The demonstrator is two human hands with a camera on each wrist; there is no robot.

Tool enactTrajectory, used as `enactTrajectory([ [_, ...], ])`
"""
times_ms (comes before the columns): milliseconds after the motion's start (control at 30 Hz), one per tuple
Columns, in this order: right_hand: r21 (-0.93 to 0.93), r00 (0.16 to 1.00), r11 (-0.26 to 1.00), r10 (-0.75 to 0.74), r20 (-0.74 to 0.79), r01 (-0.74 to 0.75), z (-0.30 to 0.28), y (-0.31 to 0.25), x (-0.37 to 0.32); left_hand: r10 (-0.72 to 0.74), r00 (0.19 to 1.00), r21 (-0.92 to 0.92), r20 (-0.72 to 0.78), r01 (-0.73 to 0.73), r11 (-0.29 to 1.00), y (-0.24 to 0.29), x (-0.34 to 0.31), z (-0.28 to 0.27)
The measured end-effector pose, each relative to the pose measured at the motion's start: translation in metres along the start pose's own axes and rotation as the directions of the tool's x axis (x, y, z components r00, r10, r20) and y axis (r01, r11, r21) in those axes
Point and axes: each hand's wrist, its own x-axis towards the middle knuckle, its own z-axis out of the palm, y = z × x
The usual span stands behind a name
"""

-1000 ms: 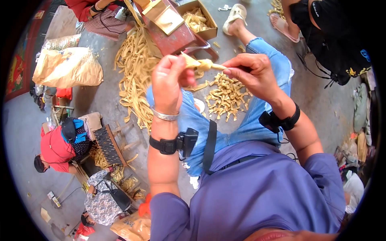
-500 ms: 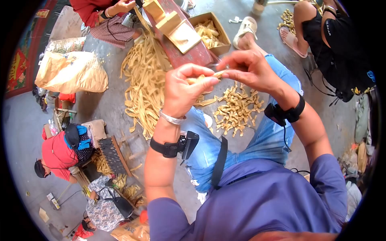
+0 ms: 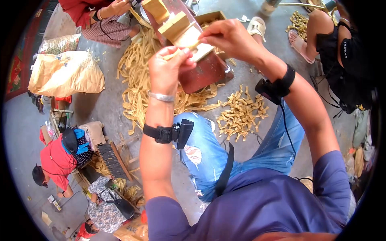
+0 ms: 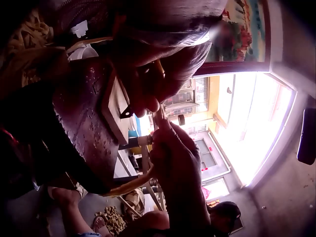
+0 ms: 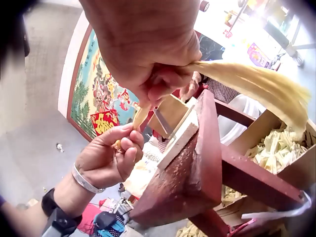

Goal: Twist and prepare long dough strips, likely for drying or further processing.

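At twelve o'clock in the head view, a pale strip [image 5: 261, 87] is held near the red desk [image 3: 203, 76]. It is pinched by the closed fingers of the left hand [image 3: 165, 67] and gripped by the right's [image 3: 233, 42]. Judged light, pliable and tearable, it is best grasped where bunched.

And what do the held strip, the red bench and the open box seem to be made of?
Strip: perhaps plant fibre or dried bean curd; pale yellow, matte, creased lengthwise. Red bench: probably painted wood; its worn coat shows pale chips. Open box: likely cardboard; matte brown, thin walls.
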Motion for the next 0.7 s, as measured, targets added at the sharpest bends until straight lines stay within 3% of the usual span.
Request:
enactTrajectory([
  [167, -0.082, 1.000, 0.997, 0.012, -0.019, -0.013, 0.010, 0.012, 0.024, -0.005, 1.000, -0.008, -0.002, 0.005, 1.000, -0.001, 0.023, -0.014],
  [300, -0.505, 1.000, 0.863, -0.021, 0.000, 0.018, 0.019, 0.036, 0.022, -0.100, 0.995, -0.017, -0.028, 0.100, 0.995, -0.012, 0.025, -0.023],
  [367, -0.123, 0.989, 0.982, 0.134, -0.068, -0.141, 0.004, 0.027, 0.020, -0.097, 0.995, -0.075, 0.025, 0.099, 0.992, -0.009, 0.015, -0.026],
  [400, 0.086, 0.972, 0.972, 0.225, -0.074, -0.218, -0.003, 0.020, 0.014, -0.140, 0.987, -0.130, 0.079, 0.150, 0.980, -0.004, 0.003, -0.022],
  [433, 0.239, 0.974, 0.954, 0.208, -0.087, -0.182, -0.007, 0.020, 0.011, -0.170, 0.975, -0.183, 0.143, 0.195, 0.964, 0.002, -0.008, -0.014],
  [467, 0.427, 0.967, 0.885, 0.242, -0.076, -0.188, -0.013, 0.015, 0.005, -0.199, 0.957, -0.232, 0.211, 0.247, 0.941, 0.005, -0.018, -0.006],
  [533, 0.741, 0.950, 0.644, 0.312, -0.030, -0.189, -0.025, -0.015, -0.008, -0.273, 0.892, -0.083, 0.360, 0.322, 0.943, 0.000, -0.037, 0.008],
  [567, 0.733, 0.958, 0.646, 0.287, 0.024, -0.212, -0.029, -0.021, -0.019, -0.311, 0.895, 0.040, 0.319, 0.315, 0.948, -0.004, -0.048, 0.022],
  [600, 0.610, 0.874, 0.657, 0.467, 0.133, -0.444, -0.050, -0.064, -0.025, -0.347, 0.897, 0.163, 0.274, 0.312, 0.936, -0.006, -0.062, 0.037],
  [633, 0.681, 0.920, 0.643, 0.372, 0.124, -0.352, -0.046, -0.060, -0.040, -0.302, 0.898, 0.304, 0.320, 0.205, 0.931, -0.016, -0.067, 0.044],
  [667, 0.747, 0.954, 0.610, 0.277, 0.110, -0.263, -0.037, -0.053, -0.060, -0.309, 0.902, 0.200, 0.301, 0.257, 0.946, -0.027, -0.073, 0.054],
  [700, 0.886, 0.975, 0.430, 0.198, 0.097, -0.175, -0.029, -0.060, -0.078, -0.309, 0.866, 0.036, 0.394, 0.321, 0.946, -0.032, -0.075, 0.060],
])
